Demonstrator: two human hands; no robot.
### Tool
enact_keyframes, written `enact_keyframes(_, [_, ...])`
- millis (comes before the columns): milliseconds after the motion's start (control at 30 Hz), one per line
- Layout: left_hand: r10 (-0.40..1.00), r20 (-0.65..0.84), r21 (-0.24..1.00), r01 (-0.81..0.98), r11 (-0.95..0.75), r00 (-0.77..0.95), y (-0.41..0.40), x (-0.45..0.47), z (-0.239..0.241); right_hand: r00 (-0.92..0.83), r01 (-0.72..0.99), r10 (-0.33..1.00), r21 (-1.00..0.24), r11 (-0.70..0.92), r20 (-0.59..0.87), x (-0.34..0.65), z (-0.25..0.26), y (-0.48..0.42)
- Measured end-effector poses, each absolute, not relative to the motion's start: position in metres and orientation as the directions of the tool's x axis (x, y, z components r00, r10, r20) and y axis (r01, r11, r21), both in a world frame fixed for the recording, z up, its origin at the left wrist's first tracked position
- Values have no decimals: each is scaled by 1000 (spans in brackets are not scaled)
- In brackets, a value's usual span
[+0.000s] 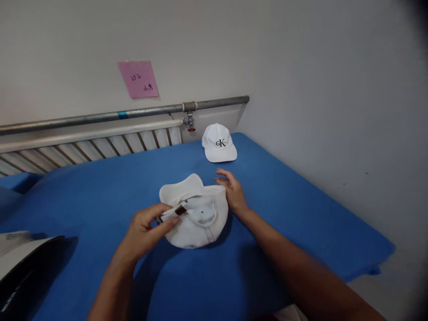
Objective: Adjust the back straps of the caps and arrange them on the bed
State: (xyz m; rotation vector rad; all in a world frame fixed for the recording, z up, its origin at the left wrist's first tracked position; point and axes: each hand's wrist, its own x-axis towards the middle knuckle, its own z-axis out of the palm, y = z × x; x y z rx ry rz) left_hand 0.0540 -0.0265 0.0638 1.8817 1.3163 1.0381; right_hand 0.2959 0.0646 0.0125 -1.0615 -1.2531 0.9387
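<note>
Both hands: left pinches the cap's strap, right open, its palm hidden.

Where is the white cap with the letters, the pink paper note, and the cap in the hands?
white cloth cap with black letters [219, 143], head view, front panel.
pink square paper note [138, 79], head view, middle.
white cloth cap under the hands [200, 223], head view, crown.

white cap, upside down, strap end pinched, on blue cover
</note>
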Motion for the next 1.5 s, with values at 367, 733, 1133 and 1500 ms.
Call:
enact_keyframes(367, [953,274,790,534,-300,130,-26,80,53,-352,393,307,-157,906,884,280,69,-25])
enact_keyframes(733, [930,348,830,424,-363,114,-28,94,41,-367,401,600,-461,792,711,272,32,-4])
enact_keyframes(1133, [949,312,860,411,-303,48,-31,105,31,-307,452,682,-529,718,664,267,25,-6])
enact_keyframes(1500, [963,268,873,416,-254,25,-28,106,25,-325,465,740,-582,667,589,265,21,-6])
